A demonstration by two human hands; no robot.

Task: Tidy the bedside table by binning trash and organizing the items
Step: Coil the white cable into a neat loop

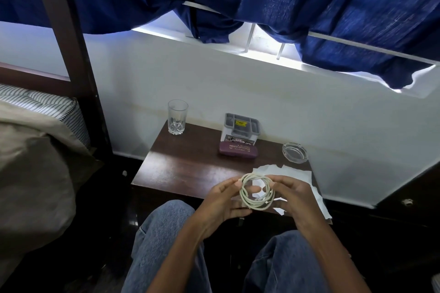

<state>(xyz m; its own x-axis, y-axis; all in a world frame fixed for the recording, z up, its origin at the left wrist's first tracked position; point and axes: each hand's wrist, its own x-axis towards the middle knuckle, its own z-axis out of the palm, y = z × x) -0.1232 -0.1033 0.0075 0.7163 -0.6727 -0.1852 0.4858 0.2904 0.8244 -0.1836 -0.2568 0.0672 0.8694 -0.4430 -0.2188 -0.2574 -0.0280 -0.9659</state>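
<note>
A white cable (pixel 245 194) wound into a loop hangs over the front edge of the dark wooden bedside table (pixel 185 164). My left hand (pixel 220 202) grips the loop's left side and my right hand (pixel 294 194) grips its right side. Crumpled white paper (pixel 300 177) lies on the table's front right, partly behind my hands. Farther back stand an empty drinking glass (pixel 177 116), a grey compartment organizer (pixel 240 129), a purple spectacle case (pixel 238 148) lying in front of it, and a clear glass ashtray (pixel 294 152).
A bed with a striped mattress (pixel 47 107) and a dark wooden frame (pixel 78 54) stands at the left. White wall runs behind the table, with blue curtains (pixel 333 7) over a window. My knees in jeans (pixel 164 233) sit below the table's front edge.
</note>
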